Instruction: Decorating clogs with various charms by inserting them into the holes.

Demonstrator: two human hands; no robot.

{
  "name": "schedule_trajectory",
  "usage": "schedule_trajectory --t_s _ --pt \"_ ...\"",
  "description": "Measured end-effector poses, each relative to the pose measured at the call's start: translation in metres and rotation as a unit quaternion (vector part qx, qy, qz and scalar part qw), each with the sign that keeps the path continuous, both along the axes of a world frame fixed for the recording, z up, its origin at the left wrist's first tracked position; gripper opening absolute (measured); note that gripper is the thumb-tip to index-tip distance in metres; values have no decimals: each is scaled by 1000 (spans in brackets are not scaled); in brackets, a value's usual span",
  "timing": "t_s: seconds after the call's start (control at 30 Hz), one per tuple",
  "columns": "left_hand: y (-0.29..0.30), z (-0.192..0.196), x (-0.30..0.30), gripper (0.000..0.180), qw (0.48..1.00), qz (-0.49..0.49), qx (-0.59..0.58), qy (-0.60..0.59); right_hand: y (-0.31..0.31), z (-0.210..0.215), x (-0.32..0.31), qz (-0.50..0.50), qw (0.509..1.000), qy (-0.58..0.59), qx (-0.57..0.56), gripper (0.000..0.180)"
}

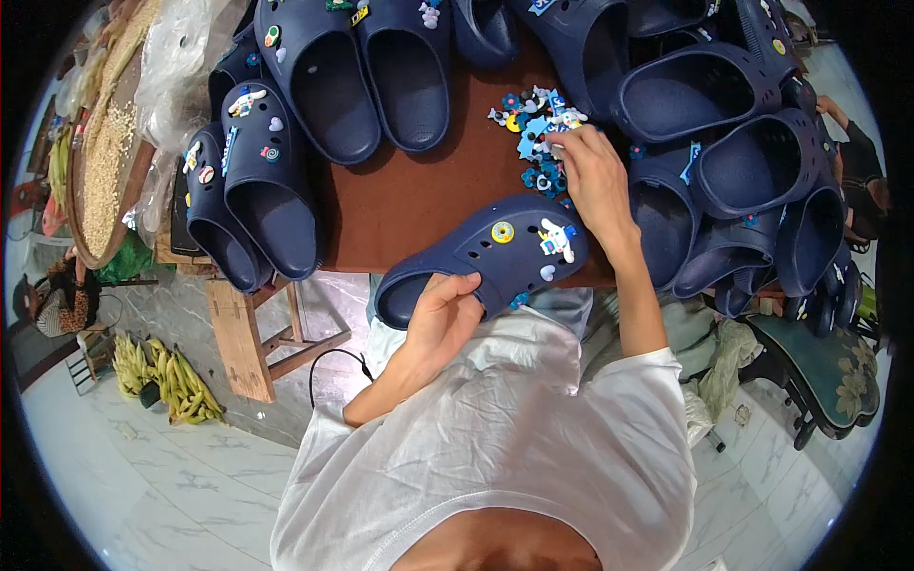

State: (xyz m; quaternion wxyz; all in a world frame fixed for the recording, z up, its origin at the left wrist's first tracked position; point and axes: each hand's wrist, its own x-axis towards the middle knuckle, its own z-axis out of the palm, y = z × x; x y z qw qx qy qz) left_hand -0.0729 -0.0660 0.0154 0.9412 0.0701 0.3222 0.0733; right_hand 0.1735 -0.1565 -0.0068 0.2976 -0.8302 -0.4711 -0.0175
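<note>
Nearest is the person's white shirt (514, 438), and before it the left hand (446, 314) holds a dark blue clog (514, 268) by its opening, at the near edge of the brown table (381, 214). The clog bears several small charms. Just beyond, the right hand (598, 181) has its fingers narrow at a charm pile (536, 143); whether it grips one, I cannot tell. Farther, other blue clogs (271, 171) stand around both sides.
</note>
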Motion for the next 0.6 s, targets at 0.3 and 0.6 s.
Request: schedule_trajectory --t_s 0.3,0.6 --pt "1 7 4 26 1000 10 -16 15 7 -6 9 48 996 -44 -52 15" --pt "6 1 3 26 998 -26 44 41 -3 43 -37 75 988 105 80 13"
